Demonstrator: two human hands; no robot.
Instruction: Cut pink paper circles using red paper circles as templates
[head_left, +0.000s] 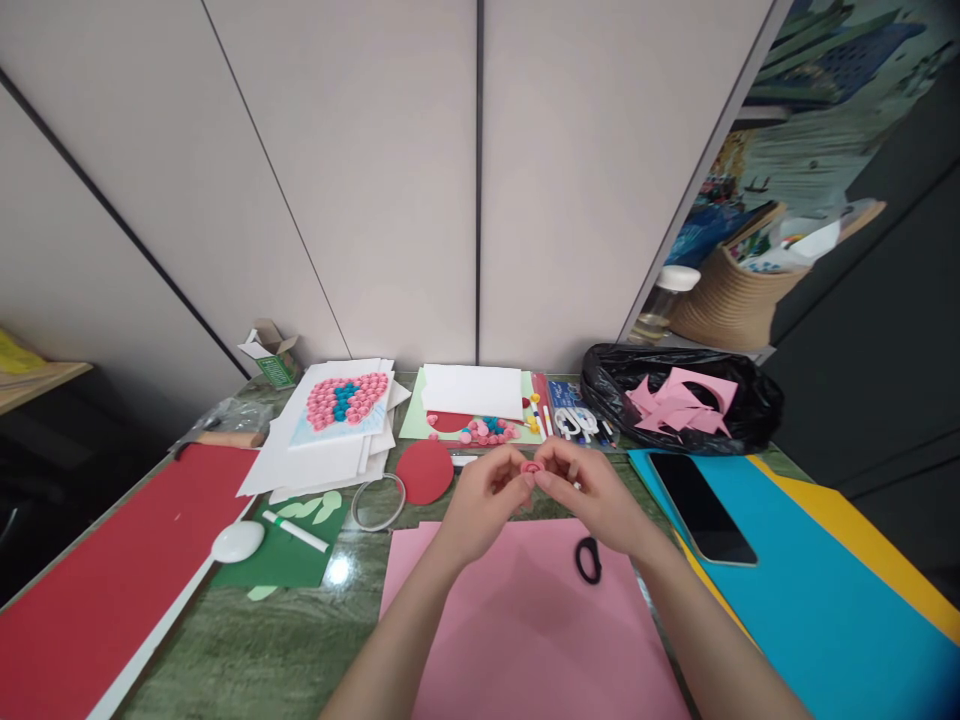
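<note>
My left hand (pixel 487 500) and my right hand (pixel 589 490) meet over the far edge of a pink paper sheet (pixel 525 620). Between their fingertips is a small pink rolled paper flower (pixel 532 467), pinched from both sides. A strip of its paper seems to hang just below the fingers. Under my right hand, a black loop (pixel 589 560) like a scissors handle shows against the pink sheet; the rest of it is hidden. Beyond my hands, several pink, red and blue paper rolls (pixel 487 432) lie on a light green sheet (pixel 412 420).
At left are a flower-covered picture (pixel 346 402), a red disc (pixel 424 472), a clear ring (pixel 378 503), green paper (pixel 300 565), a marker (pixel 296 531) and a red sheet (pixel 127 570). At right are a phone (pixel 703 508), blue paper (pixel 810 570) and a black bag (pixel 611 375) with pink scraps.
</note>
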